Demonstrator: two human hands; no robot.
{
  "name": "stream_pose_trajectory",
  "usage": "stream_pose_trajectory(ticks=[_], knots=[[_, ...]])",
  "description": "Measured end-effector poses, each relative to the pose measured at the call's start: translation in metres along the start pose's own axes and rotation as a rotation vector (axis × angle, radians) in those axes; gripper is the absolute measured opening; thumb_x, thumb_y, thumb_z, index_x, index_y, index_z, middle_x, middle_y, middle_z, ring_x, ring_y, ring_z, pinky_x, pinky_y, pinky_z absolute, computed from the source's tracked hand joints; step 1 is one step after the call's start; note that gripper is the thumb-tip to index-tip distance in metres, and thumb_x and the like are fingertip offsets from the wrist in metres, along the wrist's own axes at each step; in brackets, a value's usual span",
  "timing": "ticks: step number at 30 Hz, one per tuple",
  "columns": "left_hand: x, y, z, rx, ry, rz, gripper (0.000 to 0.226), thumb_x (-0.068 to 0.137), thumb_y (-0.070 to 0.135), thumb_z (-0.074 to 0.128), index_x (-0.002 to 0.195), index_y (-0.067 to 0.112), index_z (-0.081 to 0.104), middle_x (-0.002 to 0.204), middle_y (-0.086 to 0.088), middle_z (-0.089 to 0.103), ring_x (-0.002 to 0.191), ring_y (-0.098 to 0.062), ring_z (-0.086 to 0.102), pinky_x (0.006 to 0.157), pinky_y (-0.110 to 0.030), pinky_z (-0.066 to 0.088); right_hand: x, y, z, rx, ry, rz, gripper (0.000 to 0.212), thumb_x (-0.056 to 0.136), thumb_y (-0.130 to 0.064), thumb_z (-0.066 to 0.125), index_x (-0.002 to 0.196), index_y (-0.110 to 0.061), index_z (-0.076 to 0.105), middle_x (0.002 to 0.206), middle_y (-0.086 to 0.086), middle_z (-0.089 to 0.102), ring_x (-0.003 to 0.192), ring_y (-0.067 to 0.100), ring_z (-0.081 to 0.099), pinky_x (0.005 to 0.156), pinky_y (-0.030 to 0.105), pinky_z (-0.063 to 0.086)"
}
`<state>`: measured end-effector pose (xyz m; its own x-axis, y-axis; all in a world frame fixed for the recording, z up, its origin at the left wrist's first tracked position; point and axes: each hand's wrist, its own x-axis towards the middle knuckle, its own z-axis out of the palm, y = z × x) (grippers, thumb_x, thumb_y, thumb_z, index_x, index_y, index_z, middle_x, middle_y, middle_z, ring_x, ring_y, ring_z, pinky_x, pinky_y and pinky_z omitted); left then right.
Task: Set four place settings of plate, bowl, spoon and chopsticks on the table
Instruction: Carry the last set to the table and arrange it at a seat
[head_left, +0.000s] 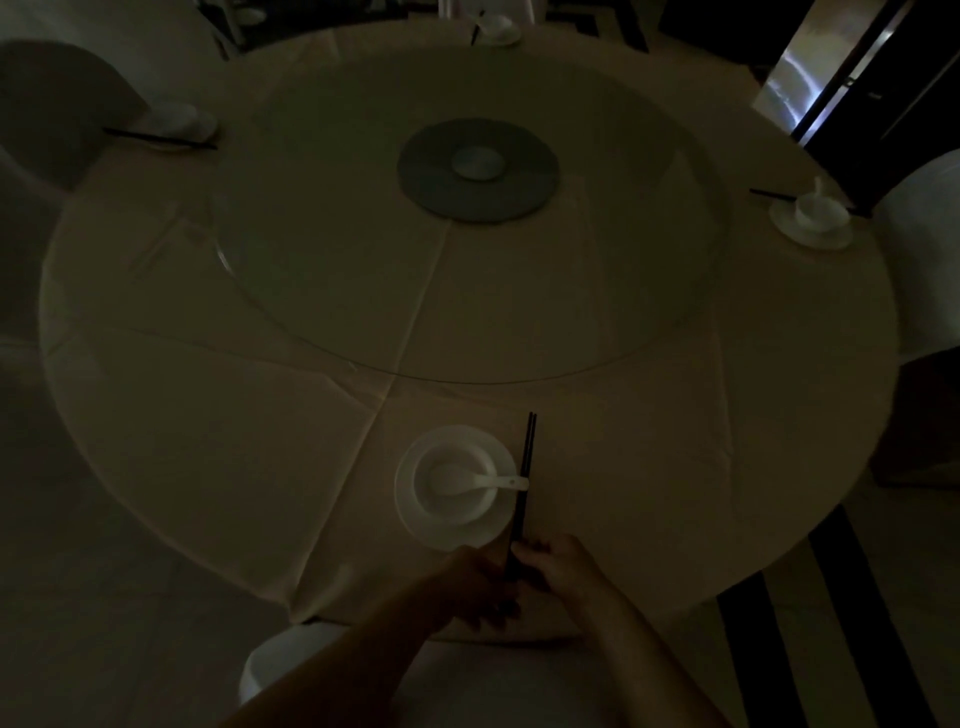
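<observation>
Black chopsticks (527, 457), thin, paired; left hand (470, 582), right hand (558, 566) grip pinching near ends.

White plate (457, 530), white bowl (456, 486), white spoon (485, 482), black chopsticks (525, 467), cream tablecloth (208, 441), grey turntable disc (478, 171)

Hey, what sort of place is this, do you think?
Probably a restaurant banquet room, dimly lit: a big round table under a cloth, a glass turntable at its centre, a white-covered chair beside it, and a plate, bowl and chopsticks set at its edge.
</observation>
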<state>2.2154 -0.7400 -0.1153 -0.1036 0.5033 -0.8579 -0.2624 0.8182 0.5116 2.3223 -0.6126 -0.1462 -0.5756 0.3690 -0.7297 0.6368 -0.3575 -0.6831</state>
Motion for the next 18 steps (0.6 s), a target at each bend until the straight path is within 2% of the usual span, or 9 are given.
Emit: stream_pose_trajectory(ticks=[3, 5, 8, 10, 12, 14, 16, 17, 18], knots=[[0.002, -0.003, -0.007, 0.044, 0.043, 0.007, 0.019, 0.089, 0.028, 0.068, 0.091, 0.011, 0.075, 0.089, -0.003, 0.078, 0.063, -0.007, 0.07, 0.048, -0.02, 0.052, 0.009, -0.003, 0.003, -0.105, 0.015, -0.025, 0.018, 0.087, -0.024, 0.074, 0.088, -0.007, 0.076, 0.089, 0.008, 0.077, 0.086, 0.023, 0.073, 0.07, 0.032, 0.054], [0.003, -0.006, -0.009, -0.015, 0.041, -0.01, 0.027, 0.092, 0.024, 0.065, 0.106, 0.002, 0.07, 0.1, -0.013, 0.076, 0.071, -0.013, 0.071, 0.059, -0.027, 0.059, 0.013, -0.004, 0.006, -0.141, 0.001, -0.049, 0.018, 0.088, -0.024, 0.073, 0.09, -0.006, 0.077, 0.091, 0.008, 0.078, 0.088, 0.024, 0.073, 0.076, 0.038, 0.056], [0.003, -0.01, -0.009, -0.128, 0.02, -0.046, 0.036, 0.094, 0.016, 0.062, 0.115, -0.013, 0.061, 0.097, -0.021, 0.072, 0.079, -0.023, 0.072, 0.076, -0.04, 0.06, 0.017, -0.003, 0.011, -0.17, -0.018, -0.061, 0.021, 0.088, -0.023, 0.074, 0.094, -0.004, 0.078, 0.092, 0.009, 0.078, 0.09, 0.024, 0.074, 0.085, 0.043, 0.057], [0.004, -0.011, -0.01, -0.143, 0.031, -0.055, 0.038, 0.094, 0.012, 0.061, 0.116, -0.019, 0.058, 0.106, -0.031, 0.068, 0.09, -0.038, 0.07, 0.089, -0.047, 0.056, 0.018, -0.003, 0.012, -0.188, -0.014, -0.058, 0.023, 0.086, -0.024, 0.075, 0.095, -0.003, 0.077, 0.093, 0.01, 0.078, 0.091, 0.026, 0.073, 0.083, 0.043, 0.057], [0.006, -0.012, -0.01, -0.128, 0.054, -0.046, 0.038, 0.094, 0.011, 0.062, 0.115, -0.021, 0.059, 0.11, -0.035, 0.065, 0.089, -0.039, 0.07, 0.095, -0.049, 0.053, 0.019, -0.005, 0.013, -0.187, -0.009, -0.049, 0.026, 0.086, -0.024, 0.076, 0.096, 0.0, 0.076, 0.094, 0.013, 0.077, 0.092, 0.029, 0.073, 0.077, 0.039, 0.056], [0.009, -0.014, -0.009, -0.132, 0.061, -0.035, 0.039, 0.095, 0.012, 0.06, 0.115, -0.021, 0.058, 0.096, -0.03, 0.068, 0.073, -0.029, 0.072, 0.097, -0.049, 0.051, 0.019, -0.006, 0.013, -0.197, -0.005, -0.054, 0.026, 0.086, -0.023, 0.076, 0.094, 0.002, 0.076, 0.092, 0.014, 0.077, 0.09, 0.028, 0.073, 0.073, 0.035, 0.055], [0.009, -0.015, -0.009, -0.165, 0.067, -0.036, 0.039, 0.096, 0.012, 0.058, 0.114, -0.022, 0.057, 0.096, -0.032, 0.067, 0.083, -0.037, 0.071, 0.096, -0.048, 0.051, 0.019, -0.006, 0.013, -0.195, -0.002, -0.059, 0.024, 0.087, -0.023, 0.075, 0.093, 0.0, 0.077, 0.09, 0.012, 0.077, 0.088, 0.025, 0.073, 0.072, 0.032, 0.055], [0.009, -0.015, -0.009, -0.179, 0.085, -0.037, 0.036, 0.095, 0.011, 0.06, 0.111, -0.021, 0.06, 0.093, -0.031, 0.069, 0.083, -0.037, 0.072, 0.092, -0.045, 0.055, 0.018, -0.006, 0.013, -0.188, -0.004, -0.053, 0.023, 0.087, -0.023, 0.075, 0.093, -0.001, 0.077, 0.09, 0.011, 0.077, 0.088, 0.024, 0.073, 0.071, 0.031, 0.055], [0.009, -0.014, -0.008, -0.177, 0.102, -0.034, 0.033, 0.093, 0.011, 0.063, 0.104, -0.019, 0.064, 0.084, -0.025, 0.071, 0.074, -0.029, 0.073, 0.084, -0.04, 0.059, 0.018, -0.006, 0.013, -0.183, -0.007, -0.046, 0.022, 0.087, -0.023, 0.074, 0.094, -0.002, 0.077, 0.09, 0.01, 0.077, 0.088, 0.022, 0.073, 0.071, 0.03, 0.055]])
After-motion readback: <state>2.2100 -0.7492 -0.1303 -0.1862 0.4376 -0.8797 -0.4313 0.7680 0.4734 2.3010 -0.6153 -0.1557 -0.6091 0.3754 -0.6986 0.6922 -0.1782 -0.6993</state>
